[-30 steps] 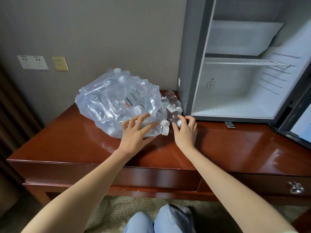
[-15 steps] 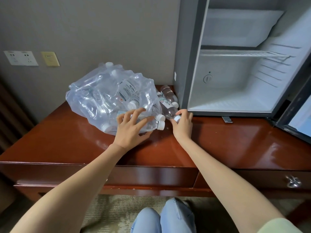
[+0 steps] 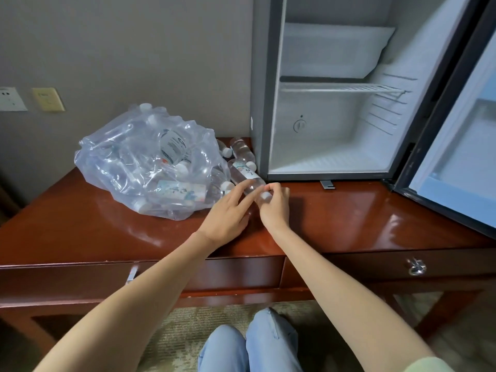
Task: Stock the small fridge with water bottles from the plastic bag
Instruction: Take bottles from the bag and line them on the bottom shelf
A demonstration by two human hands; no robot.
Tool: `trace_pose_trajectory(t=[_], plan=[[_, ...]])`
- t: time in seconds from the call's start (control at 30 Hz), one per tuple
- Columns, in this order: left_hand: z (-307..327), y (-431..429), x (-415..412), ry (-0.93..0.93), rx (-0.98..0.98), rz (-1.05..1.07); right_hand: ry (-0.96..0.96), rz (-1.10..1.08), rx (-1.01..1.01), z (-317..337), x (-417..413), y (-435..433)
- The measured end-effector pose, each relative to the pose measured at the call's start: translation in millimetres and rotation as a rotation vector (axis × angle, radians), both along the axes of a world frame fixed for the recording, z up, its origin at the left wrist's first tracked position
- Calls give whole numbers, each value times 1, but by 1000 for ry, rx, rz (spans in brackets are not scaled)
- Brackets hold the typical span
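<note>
Both hands meet at a bottle lying just left of the open fridge.

The right hand has its fingers pinched on the bottle at its cap end; the left hand touches it, fingers apart. The bag lies on the table, further left of the fridge.

Labels on the water bottles are too blurred to read.
</note>
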State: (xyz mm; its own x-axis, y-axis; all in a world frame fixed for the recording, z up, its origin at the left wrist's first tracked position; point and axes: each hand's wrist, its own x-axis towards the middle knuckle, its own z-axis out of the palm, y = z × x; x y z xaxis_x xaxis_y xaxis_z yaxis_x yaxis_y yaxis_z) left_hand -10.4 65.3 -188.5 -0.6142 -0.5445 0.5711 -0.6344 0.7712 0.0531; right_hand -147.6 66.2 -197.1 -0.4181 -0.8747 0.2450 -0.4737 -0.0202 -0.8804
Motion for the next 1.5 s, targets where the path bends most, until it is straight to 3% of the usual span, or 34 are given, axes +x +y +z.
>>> trace_pose_trajectory(t=[0.13,0.43,0.67,0.9,1.23,1.5], plan=[[-2,-4,-23,124,191,40,-79,-12,-38,-2,-11,6],[-8,-20,-48,82,142,119,-455,-244,-268,-2,-54,2],[-13,-34,-60,106,148,214,-461,-295,-272,-4,-72,-10],[-8,-31,-65,151,-22,274,-466,-288,-325,-9,-78,-20],[-4,-10,-70,211,47,228,-691,-275,-389,-10,-84,-19],[21,-20,-52,25,464,242,-602,-233,-393,-12,-86,-19]])
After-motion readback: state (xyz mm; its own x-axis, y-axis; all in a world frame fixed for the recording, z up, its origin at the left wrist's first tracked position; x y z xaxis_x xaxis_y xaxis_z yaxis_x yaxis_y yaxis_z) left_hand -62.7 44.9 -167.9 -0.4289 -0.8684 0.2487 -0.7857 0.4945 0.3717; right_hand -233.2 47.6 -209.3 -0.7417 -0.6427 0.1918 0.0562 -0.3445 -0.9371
